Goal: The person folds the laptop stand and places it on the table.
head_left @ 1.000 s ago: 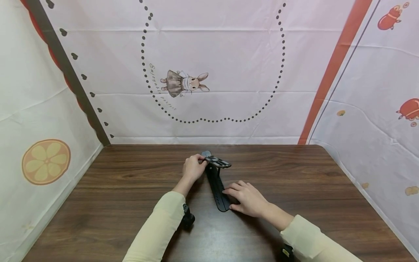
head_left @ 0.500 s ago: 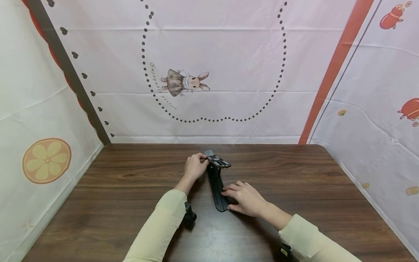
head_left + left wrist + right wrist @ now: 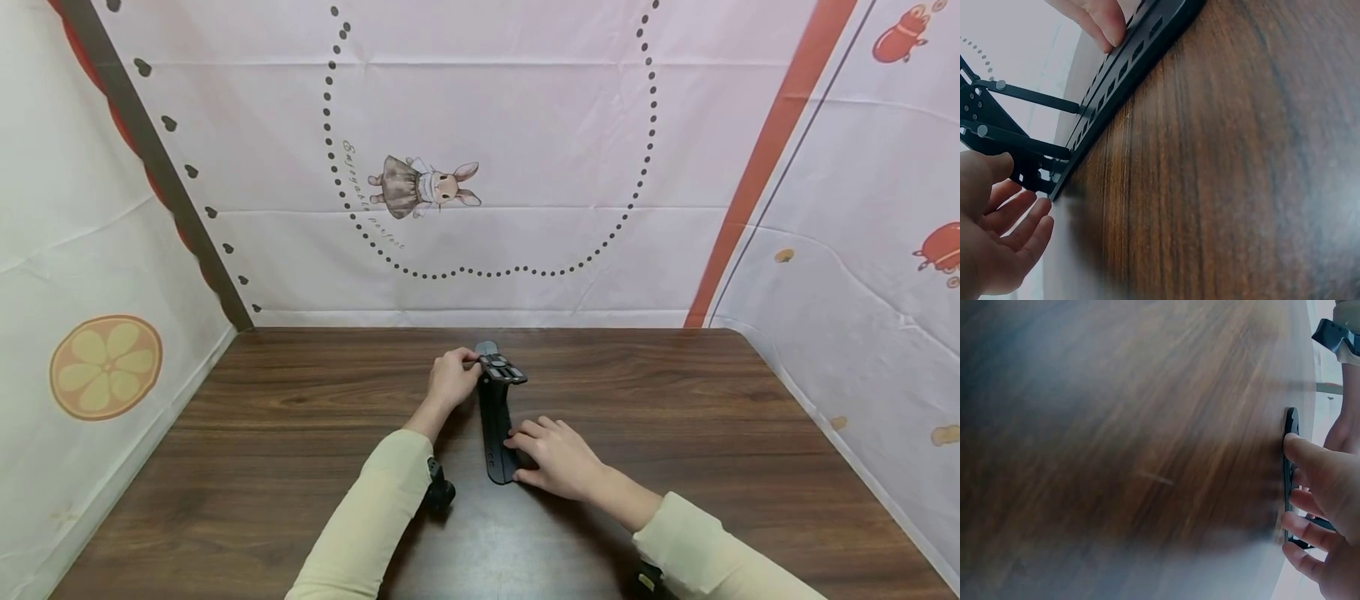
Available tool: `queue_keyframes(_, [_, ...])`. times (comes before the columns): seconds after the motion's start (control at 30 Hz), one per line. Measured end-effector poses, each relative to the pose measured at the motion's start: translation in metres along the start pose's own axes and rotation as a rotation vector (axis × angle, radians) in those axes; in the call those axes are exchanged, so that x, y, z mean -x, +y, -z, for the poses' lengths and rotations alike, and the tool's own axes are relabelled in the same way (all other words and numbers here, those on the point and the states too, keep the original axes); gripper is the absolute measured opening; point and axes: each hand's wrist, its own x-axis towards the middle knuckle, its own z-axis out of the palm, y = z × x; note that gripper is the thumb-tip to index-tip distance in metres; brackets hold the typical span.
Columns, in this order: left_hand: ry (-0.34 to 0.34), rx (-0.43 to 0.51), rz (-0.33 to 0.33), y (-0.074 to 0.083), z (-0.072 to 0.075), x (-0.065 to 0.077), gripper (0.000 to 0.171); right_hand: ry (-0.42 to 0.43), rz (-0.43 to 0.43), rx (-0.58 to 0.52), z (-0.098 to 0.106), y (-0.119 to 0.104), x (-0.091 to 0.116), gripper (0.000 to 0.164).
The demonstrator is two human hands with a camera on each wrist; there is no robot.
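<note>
A black folding stand [image 3: 495, 433] lies on the wooden table, its long slotted base running away from me. At its far end a tilted plate [image 3: 502, 368] with grey pads is raised on two thin struts [image 3: 1029, 95]. My left hand [image 3: 452, 379] pinches the left edge of that plate, thumb on the near side; the index fingertip is hidden behind it. My right hand [image 3: 558, 458] rests its fingertips and thumb along the right edge of the base near its front end, as the right wrist view shows, without wrapping round it.
The brown wooden table [image 3: 300, 500] reaches back to a printed white cloth wall [image 3: 562, 167], with cloth at both sides too. A small black camera [image 3: 440, 492] sits on the left wrist and another device [image 3: 648, 577] on the right.
The stand has turned slightly on the table: its far end has shifted right and its near end left. Both hands have moved along with it.
</note>
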Motion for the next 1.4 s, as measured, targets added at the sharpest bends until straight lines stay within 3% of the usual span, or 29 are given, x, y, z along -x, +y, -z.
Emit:
queue_keyframes(0.9, [0.008, 0.028, 0.005, 0.0028, -0.0048, -0.0017, 0.023, 0.024, -0.02, 0.012, -0.0028, -0.008, -0.0071, 0.036])
queue_keyframes(1.4, [-0.019, 0.035, 0.0, 0.0006, -0.0043, -0.0011, 0.026, -0.026, -0.022, -0.042, -0.0035, -0.005, -0.0052, 0.035])
